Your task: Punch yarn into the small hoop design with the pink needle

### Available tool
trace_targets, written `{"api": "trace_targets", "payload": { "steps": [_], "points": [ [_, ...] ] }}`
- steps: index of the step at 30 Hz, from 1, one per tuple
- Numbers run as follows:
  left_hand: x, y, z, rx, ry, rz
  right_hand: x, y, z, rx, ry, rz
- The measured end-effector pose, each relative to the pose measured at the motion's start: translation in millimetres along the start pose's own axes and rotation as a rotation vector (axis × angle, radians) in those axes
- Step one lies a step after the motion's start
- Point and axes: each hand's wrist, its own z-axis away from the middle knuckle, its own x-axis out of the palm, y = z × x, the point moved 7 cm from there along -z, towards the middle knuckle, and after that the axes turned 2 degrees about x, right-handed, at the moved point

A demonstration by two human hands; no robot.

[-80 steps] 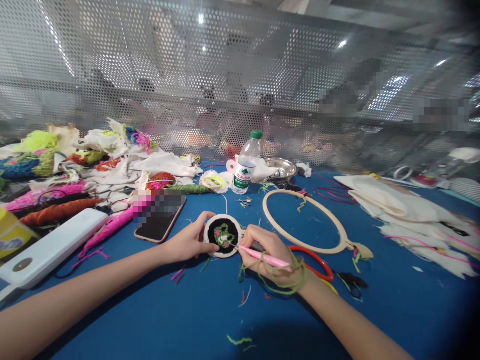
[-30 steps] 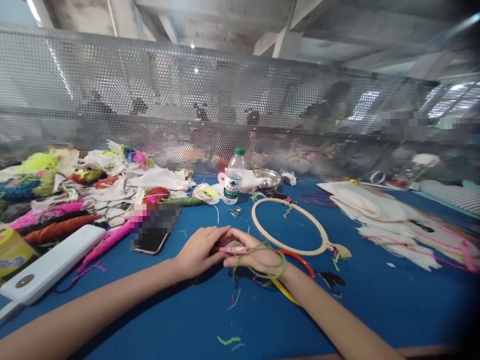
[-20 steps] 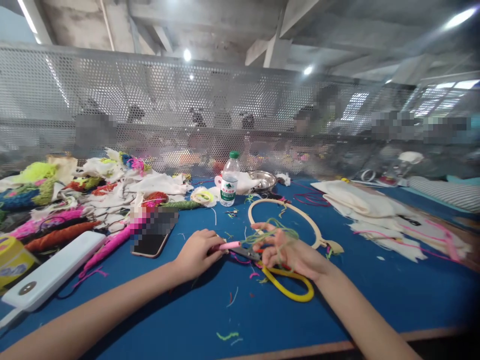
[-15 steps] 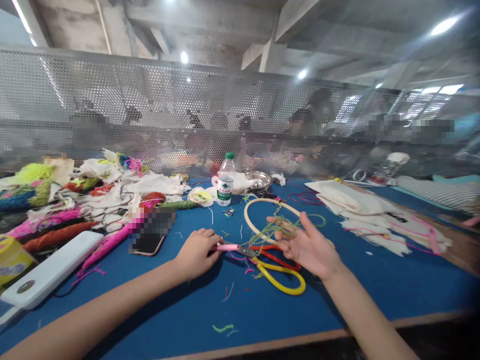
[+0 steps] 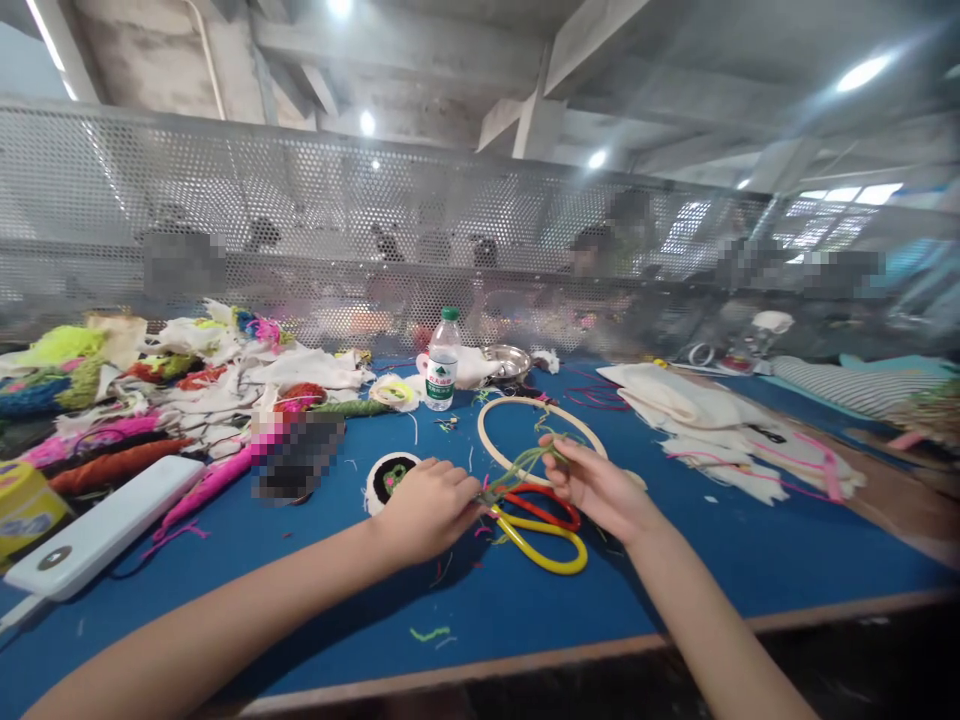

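My left hand [image 5: 431, 505] is curled shut on the blue table, knuckles up, and the pink punch needle it holds is hidden under its fingers. A strand of green yarn [image 5: 525, 462] runs from its fingertips up to my right hand [image 5: 600, 485], which pinches the yarn's far end just above the table. Between my hands lie scissors [image 5: 541, 535] with one yellow and one red handle. A small hoop with black fabric [image 5: 390, 475] lies flat just left of my left hand, untouched.
A large wooden hoop [image 5: 495, 440] lies behind the scissors. Further back stand a water bottle [image 5: 441, 360] and a metal bowl [image 5: 508, 362]. A phone [image 5: 296, 455], a white power bank [image 5: 97, 525] and piled yarn and cloth [image 5: 187, 380] fill the left; white cloths [image 5: 675, 395] lie right. The table edge [image 5: 525, 662] is near.
The pink tool passed from my right hand to my left. My right hand let the looped green yarn slide off and now pinches it. The small hoop lies uncovered, and the view has tilted up.
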Motion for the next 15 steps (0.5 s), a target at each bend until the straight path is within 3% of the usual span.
{"api": "trace_targets", "payload": {
  "steps": [7, 15],
  "points": [
    [-1.2, -12.6, 5.5, 0.01, 0.117, -0.048, -16.2, -7.5, 0.2, -0.079, 0.046, 0.205],
    [-39.4, -74.2, 2.0, -0.234, 0.265, 0.248, -54.4, -17.0, 0.8, -0.08, 0.166, 0.317]
  ]
}}
